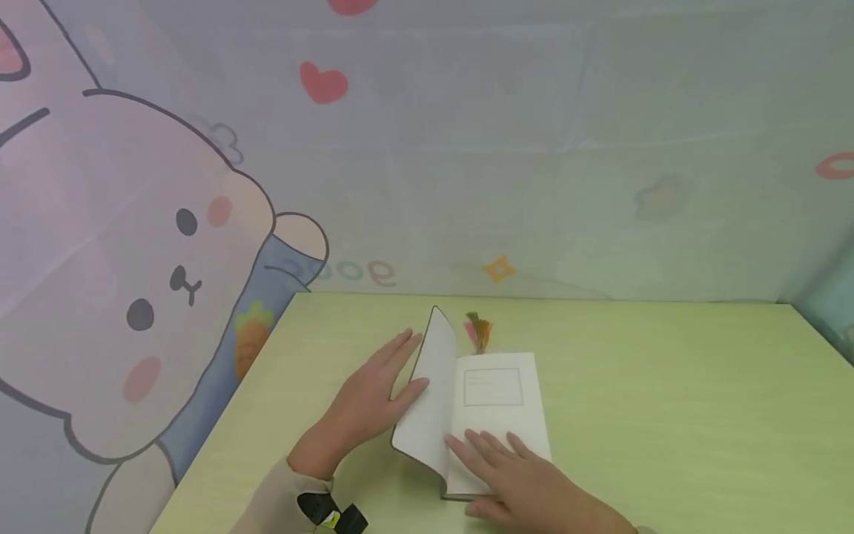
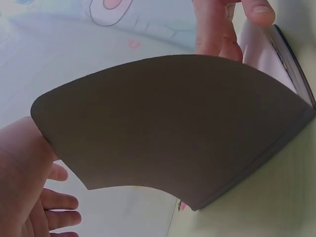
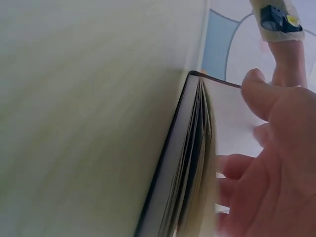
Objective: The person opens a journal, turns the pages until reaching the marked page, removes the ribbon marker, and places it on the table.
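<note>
A dark-covered notebook [image 1: 494, 422] lies on the table with its front cover [image 1: 430, 400] raised at an angle and curved. Its first page bears a printed frame. My left hand [image 1: 370, 397] is at the cover's outer edge, thumb against the white inner side, fingers straight. In the left wrist view the dark outer side of the cover [image 2: 163, 123] hides part of that hand's thumb. Over the lower part of the page my right hand [image 1: 517, 478] is spread, fingers extended. The right wrist view shows the page edges [image 3: 197, 148] slightly fanned beside that palm.
Colourful tassels [image 1: 478, 331] stick out beyond the notebook's top edge. The pale green table [image 1: 674, 415] reaches back to a cloth backdrop [image 1: 467, 148] with a cartoon rabbit. A small dark device [image 1: 330, 513] is strapped at the left wrist.
</note>
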A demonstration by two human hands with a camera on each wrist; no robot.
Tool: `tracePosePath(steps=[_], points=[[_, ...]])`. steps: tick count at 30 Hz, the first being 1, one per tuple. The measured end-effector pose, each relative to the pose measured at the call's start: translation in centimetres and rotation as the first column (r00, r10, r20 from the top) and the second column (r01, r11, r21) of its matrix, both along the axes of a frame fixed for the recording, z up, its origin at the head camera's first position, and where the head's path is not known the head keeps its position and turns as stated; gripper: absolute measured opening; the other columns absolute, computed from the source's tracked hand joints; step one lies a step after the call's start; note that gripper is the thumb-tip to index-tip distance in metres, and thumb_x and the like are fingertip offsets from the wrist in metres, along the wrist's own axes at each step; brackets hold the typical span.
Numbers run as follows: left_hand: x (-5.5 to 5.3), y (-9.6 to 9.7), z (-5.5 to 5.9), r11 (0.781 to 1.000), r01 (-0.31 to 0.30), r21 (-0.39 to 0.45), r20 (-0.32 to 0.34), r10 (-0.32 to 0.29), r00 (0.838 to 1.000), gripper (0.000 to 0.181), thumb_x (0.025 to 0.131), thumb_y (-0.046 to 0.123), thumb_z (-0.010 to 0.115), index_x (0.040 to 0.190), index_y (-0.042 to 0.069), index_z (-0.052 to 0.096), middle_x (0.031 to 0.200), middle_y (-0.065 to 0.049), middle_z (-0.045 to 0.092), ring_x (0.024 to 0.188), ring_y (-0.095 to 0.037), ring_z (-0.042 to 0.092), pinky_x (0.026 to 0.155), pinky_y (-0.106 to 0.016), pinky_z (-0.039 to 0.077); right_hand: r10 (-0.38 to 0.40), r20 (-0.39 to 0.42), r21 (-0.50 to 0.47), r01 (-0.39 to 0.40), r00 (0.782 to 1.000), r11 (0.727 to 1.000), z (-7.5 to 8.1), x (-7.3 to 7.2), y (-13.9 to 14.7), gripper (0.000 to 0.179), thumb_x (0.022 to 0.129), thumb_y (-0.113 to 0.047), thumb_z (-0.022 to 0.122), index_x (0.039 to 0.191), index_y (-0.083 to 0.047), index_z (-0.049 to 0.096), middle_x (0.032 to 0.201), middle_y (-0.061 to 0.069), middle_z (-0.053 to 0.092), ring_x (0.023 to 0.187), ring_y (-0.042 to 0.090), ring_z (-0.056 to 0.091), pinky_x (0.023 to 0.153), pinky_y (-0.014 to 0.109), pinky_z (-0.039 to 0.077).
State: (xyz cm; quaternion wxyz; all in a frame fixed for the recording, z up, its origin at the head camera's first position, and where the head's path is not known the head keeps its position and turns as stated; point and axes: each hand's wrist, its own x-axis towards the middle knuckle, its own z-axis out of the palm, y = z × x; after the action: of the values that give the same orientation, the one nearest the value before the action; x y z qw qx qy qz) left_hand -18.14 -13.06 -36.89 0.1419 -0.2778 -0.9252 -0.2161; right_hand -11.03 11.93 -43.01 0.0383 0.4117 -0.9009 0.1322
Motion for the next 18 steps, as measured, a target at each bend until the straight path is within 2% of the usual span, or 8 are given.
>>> tracePosePath(steps=[4, 6, 10, 14, 18], points=[[0.0, -1.0, -0.2, 1.000, 0.007, -0.024, -0.017, -0.007, 1.000, 0.063, 0.093, 0.035, 0.055, 0.146, 0.010, 0.031, 0.147, -0.014, 0.032, 0.133, -0.027, 0.032, 0.101, -0.046, 0.037, -0.009, 0.068, 0.032, 0.007, 0.998, 0.999, -0.1, 0.0, 0.4, 0.067, 0.095, -0.054, 0.035, 0.148, -0.013, 0.026, 0.146, 0.007, 0.036, 0.134, 0.024, 0.033, 0.105, 0.048, 0.031], [-0.1, -1.6, -0.4, 0.999, 0.018, -0.051, -0.039, -0.020, 0.999, 0.063, 0.093, 0.032, 0.056, 0.145, 0.008, 0.031, 0.148, -0.016, 0.030, 0.134, -0.030, 0.030, 0.103, -0.046, 0.035, -0.019, 0.115, 0.048, 0.014, 0.993, 0.999, -0.1, -0.1, 0.7, 0.067, 0.096, -0.054, 0.033, 0.146, -0.010, 0.030, 0.148, 0.006, 0.033, 0.135, 0.024, 0.030, 0.106, 0.046, 0.029], [-0.1, -2.5, -0.7, 0.993, 0.051, -0.109, -0.043, -0.056, 0.998, 0.057, 0.094, 0.026, 0.054, 0.144, 0.005, 0.034, 0.150, -0.018, 0.025, 0.137, -0.034, 0.023, 0.105, -0.048, 0.030, -0.055, 0.195, 0.067, 0.042, 0.979, 0.997, -0.1, -0.2, 1.4, 0.068, 0.096, -0.056, 0.032, 0.146, -0.010, 0.031, 0.150, 0.003, 0.029, 0.136, 0.023, 0.027, 0.108, 0.044, 0.027], [0.0, -3.1, -1.1, 0.984, 0.072, -0.164, -0.035, -0.078, 0.996, 0.050, 0.096, 0.021, 0.051, 0.142, 0.005, 0.038, 0.150, -0.017, 0.024, 0.138, -0.036, 0.018, 0.106, -0.049, 0.028, -0.066, 0.157, 0.069, 0.056, 0.985, 0.996, -0.1, -0.2, 2.0, 0.064, 0.097, -0.051, 0.036, 0.144, -0.008, 0.035, 0.149, 0.004, 0.031, 0.135, 0.024, 0.029, 0.107, 0.044, 0.029], [0.2, -3.6, -1.8, 0.977, 0.075, -0.201, -0.064, -0.089, 0.994, 0.043, 0.095, 0.014, 0.053, 0.136, 0.002, 0.047, 0.145, -0.017, 0.034, 0.136, -0.036, 0.024, 0.106, -0.048, 0.030, -0.074, 0.112, 0.040, 0.069, 0.991, 0.997, -0.2, 0.1, 2.7, 0.054, 0.099, -0.037, 0.041, 0.142, -0.004, 0.038, 0.147, 0.007, 0.034, 0.134, 0.026, 0.031, 0.106, 0.043, 0.031]])
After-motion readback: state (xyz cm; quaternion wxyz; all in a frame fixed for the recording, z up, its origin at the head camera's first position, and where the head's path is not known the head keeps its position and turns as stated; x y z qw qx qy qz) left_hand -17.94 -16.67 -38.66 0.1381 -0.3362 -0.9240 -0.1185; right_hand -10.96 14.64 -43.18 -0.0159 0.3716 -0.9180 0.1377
